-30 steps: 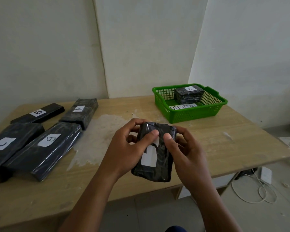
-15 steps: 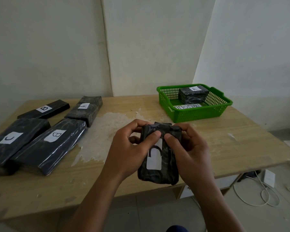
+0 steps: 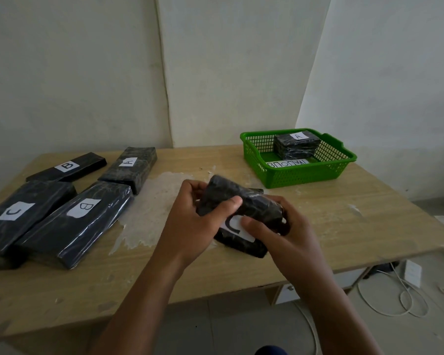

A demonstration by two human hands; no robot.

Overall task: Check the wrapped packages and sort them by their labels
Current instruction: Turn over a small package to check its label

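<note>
Gripping a black wrapped package (image 3: 244, 213), each hand (image 3: 190, 224) (image 3: 285, 231) works above the scuffed wooden table (image 3: 318, 226)

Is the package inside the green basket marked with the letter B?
No, the package that lies in the green basket carries a white label with the letter A.

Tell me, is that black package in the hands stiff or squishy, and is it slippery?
Probably soft: the package bends and bulges where both hands grip it. Its wrap looks glossy, so perhaps a little slippery, though the left hand and right hand hold it without trouble. It likely won't roll, being flattish.
</note>
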